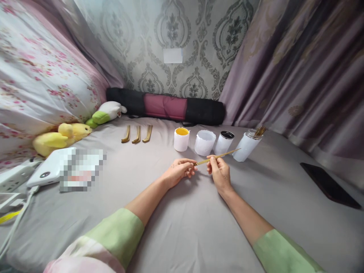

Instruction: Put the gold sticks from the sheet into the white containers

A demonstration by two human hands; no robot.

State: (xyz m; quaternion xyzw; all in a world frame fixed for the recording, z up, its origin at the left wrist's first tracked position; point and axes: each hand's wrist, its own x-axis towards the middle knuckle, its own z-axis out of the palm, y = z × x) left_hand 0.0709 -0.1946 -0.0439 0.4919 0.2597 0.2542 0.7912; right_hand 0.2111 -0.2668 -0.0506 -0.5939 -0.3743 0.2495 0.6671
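A slim, gold-coloured stick tapers to a point at its right end and slants up to the right between my hands. My right hand pinches it near the middle. At its lower left end, my left hand is closed with thumb and fingertips on the tip, partly hiding it. Just beyond my hands stand a white tub with yellow inside, a wider white tub, a white can with a dark inside and a tilted-looking white jar with several gold sticks in it.
Three bundles of bent gold pieces lie at the back left. Behind runs a long black-and-maroon bag. Plush toys, a white power bank and a power strip are left; a black phone lies right on the grey sheet.
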